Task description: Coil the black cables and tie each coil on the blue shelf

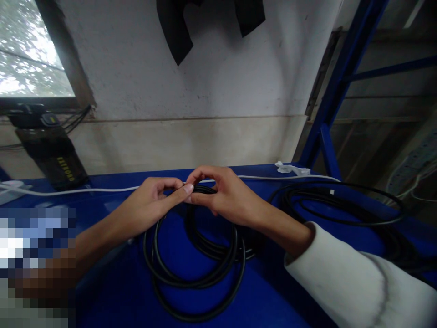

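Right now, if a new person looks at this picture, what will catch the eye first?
Probably the left hand and right hand, meeting at the centre on the far edge of a coil of black cable. Next, the strong blue of the table beneath them. A dark bottle stands at the left, below the bright window.

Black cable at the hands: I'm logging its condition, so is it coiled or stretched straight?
Coiled: the black cable curves round in several overlapping rings, with the left hand and right hand meeting at their far side.
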### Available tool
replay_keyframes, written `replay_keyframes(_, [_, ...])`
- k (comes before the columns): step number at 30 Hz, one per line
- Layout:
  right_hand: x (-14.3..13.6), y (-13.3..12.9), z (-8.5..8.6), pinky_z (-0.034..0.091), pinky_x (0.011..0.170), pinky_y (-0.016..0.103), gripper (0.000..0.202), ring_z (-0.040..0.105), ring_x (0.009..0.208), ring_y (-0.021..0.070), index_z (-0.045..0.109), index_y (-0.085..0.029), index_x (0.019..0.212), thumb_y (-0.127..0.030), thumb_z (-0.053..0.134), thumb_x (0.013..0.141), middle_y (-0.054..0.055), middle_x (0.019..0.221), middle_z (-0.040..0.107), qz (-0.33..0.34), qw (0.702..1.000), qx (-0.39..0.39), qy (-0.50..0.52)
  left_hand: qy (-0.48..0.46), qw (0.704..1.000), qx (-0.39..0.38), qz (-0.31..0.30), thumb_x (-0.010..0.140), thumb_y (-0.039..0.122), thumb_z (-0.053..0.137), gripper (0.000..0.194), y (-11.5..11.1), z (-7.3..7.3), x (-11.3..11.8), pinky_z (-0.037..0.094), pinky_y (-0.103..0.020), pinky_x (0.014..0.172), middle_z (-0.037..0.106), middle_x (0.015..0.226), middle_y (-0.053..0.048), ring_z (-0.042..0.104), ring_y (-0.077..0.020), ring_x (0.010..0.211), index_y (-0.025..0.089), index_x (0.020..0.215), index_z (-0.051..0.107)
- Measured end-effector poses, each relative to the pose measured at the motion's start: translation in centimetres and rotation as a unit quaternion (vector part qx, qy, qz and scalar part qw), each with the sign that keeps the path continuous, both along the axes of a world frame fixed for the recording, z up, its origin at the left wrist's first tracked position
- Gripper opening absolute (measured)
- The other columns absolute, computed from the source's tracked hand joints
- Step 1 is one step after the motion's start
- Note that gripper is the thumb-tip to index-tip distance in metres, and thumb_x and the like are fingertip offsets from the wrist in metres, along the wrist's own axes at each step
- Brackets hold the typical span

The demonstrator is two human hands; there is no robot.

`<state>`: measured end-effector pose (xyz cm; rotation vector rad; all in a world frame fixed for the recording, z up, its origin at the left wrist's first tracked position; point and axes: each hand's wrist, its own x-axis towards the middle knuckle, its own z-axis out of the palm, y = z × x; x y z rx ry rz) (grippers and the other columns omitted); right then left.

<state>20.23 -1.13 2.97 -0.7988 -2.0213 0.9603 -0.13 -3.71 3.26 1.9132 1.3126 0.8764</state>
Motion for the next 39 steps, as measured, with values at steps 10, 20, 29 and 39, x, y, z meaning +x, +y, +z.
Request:
replay_keyframes(10, [0.2, 0.0, 0.0, 0.038, 0.047, 0.019, 0.016, 0.050, 0.049, 0.0050, 0.073, -0.019, 0.104, -0.027, 0.077, 0.091, -0.003, 0.081, 0.068, 0.016, 1.000, -0.016, 0.000, -0.023, 1.000, -0.004, -0.020, 0.090, 0.050, 0.072, 0.029, 0.3, -0.6, -0.5, 0.029, -0.019, 0.043, 0.058, 0.061, 0.004, 0.044, -0.0107, 0.051, 0.022, 0.084, 0.077])
replay_keyframes(20, [-0.2, 0.9, -1.0, 0.055, 0.073, 0.027, 0.015, 0.071, 0.085, 0.0169, 0.071, -0.017, 0.099, -0.017, 0.079, 0.086, 0.006, 0.101, 0.076, 0.017, 0.999, -0.016, 0.045, 0.000, 0.998, 0.053, -0.028, 0.098, 0.053, 0.063, 0.034, 0.3, -0.7, -0.4, 0.050, -0.027, 0.073, 0.078, 0.089, -0.002, 0.068, -0.0199, 0.084, 0.024, 0.098, 0.081])
replay_keyframes(29, [0.0, 0.8, -0.7, 0.054, 0.064, 0.026, 0.019, 0.066, 0.066, 0.0120, 0.072, -0.015, 0.102, -0.025, 0.079, 0.088, 0.005, 0.094, 0.076, 0.059, 0.991, -0.102, 0.066, -0.014, 0.997, 0.080, -0.009, 0.098, 0.050, 0.064, 0.032, -0.1, -0.4, 0.0, 0.050, -0.028, 0.071, 0.077, 0.086, -0.003, 0.068, -0.0210, 0.081, 0.021, 0.091, 0.078])
replay_keyframes(39, [0.0, 0.5, -0.2, 0.049, 0.056, 0.020, 0.015, 0.058, 0.060, 0.0088, 0.075, -0.014, 0.107, -0.019, 0.071, 0.094, -0.001, 0.077, 0.066, 0.034, 0.987, -0.136, 0.074, -0.046, 0.995, 0.086, -0.001, 0.094, 0.049, 0.071, 0.029, -0.2, -0.4, 0.0, 0.052, -0.028, 0.072, 0.077, 0.088, -0.004, 0.070, -0.0211, 0.083, 0.020, 0.098, 0.076])
